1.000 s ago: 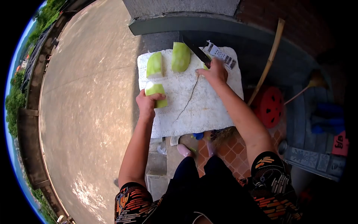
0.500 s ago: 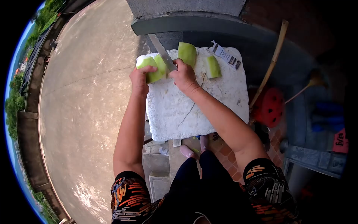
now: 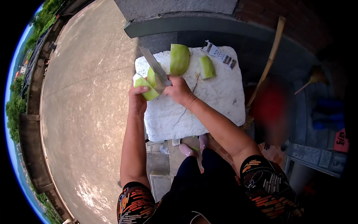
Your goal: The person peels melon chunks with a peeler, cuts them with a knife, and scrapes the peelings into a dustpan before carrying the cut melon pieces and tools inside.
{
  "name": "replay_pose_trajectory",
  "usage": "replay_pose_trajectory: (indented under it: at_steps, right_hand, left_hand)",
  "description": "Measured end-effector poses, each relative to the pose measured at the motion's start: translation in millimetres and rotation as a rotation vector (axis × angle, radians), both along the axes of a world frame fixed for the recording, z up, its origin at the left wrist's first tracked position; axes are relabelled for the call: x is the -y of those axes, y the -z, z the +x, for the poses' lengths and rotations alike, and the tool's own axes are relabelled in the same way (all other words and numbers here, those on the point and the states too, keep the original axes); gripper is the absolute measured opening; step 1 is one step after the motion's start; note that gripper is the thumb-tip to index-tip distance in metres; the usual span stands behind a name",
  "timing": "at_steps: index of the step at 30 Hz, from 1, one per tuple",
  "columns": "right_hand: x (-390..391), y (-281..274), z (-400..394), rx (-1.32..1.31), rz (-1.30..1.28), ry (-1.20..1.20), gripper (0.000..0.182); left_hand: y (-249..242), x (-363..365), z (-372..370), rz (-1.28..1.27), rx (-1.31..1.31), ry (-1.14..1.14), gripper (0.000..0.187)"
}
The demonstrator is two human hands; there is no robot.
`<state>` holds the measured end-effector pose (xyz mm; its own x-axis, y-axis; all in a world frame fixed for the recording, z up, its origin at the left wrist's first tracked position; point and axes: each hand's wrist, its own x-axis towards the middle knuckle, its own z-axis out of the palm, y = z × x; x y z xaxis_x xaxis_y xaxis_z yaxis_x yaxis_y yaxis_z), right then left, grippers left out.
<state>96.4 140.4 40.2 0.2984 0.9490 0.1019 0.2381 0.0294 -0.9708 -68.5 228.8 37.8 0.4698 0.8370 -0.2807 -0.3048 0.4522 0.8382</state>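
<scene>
My left hand (image 3: 138,100) is closed around a piece of peeled pale green gourd (image 3: 148,92), thumb on its top, at the left edge of a cracked white slab (image 3: 175,119). In my right hand (image 3: 181,90) is a knife (image 3: 152,62) with a serrated edge, its blade pointing up and left. The blade passes close beside the held piece and over another green piece (image 3: 151,77) just behind it. Farther back on the slab stand a large green chunk (image 3: 179,59) and a smaller wedge (image 3: 207,67).
A white grater (image 3: 219,55) lies at the slab's far right corner. Beyond it a bamboo pole (image 3: 269,61) leans near a blurred red object (image 3: 272,102). A low wall (image 3: 179,23) runs behind the slab, and concrete ground (image 3: 82,112) spreads to the left.
Both hands have come nearer to me, with the held gourd piece and the knife. The held piece has tilted and now sits apart from the green piece behind it.
</scene>
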Motion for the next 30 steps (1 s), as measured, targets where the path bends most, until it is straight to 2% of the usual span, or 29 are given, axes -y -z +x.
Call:
replay_pose_trajectory:
  at_steps: [1, 4, 8, 9, 13, 14, 16, 18, 21, 25, 28, 30]
  right_hand:
    - [-3, 8, 4, 0.005, -0.031, 0.033, 0.029]
    - [-14, 27, 15, -0.037, -0.111, 0.08, 0.03]
    - [-8, 17, 15, -0.306, -0.256, -0.008, 0.031]
    - [-8, 11, 14, -0.385, -0.303, -0.034, 0.031]
    - [14, -20, 9, -0.245, -0.032, -0.065, 0.029]
    - [19, -24, 11, -0.287, -0.04, -0.084, 0.028]
    - [29, -35, 16, -0.364, -0.063, -0.116, 0.028]
    - [34, -37, 22, -0.355, -0.144, -0.137, 0.026]
    - [39, -31, 32, -0.369, -0.259, -0.195, 0.023]
    - [55, -43, 42, -0.423, -0.217, -0.133, 0.018]
    - [67, -35, 79, -0.252, -0.282, 0.07, 0.019]
    - [72, -24, 109, -0.114, -0.317, 0.262, 0.019]
  left_hand:
    - [4, -2, 2, 0.036, -0.017, 0.003, 0.059]
    - [-11, -7, 11, 0.142, -0.282, 0.04, 0.056]
    - [-13, -10, 15, 0.075, -0.183, 0.074, 0.057]
    - [-12, -8, 12, 0.048, -0.098, 0.099, 0.062]
    - [25, 13, -7, -0.126, 0.379, 0.052, 0.063]
    - [18, 26, -3, -0.114, 0.471, 0.069, 0.077]
    - [4, 51, 9, -0.125, 0.498, 0.035, 0.094]
    - [6, 66, 18, -0.151, 0.513, 0.033, 0.103]
    - [14, 68, 24, -0.217, 0.571, 0.02, 0.102]
    - [19, 68, 19, -0.258, 0.613, 0.057, 0.104]
    - [29, 68, 17, -0.343, 0.69, 0.053, 0.109]
    - [31, 70, 16, -0.357, 0.638, 0.04, 0.115]
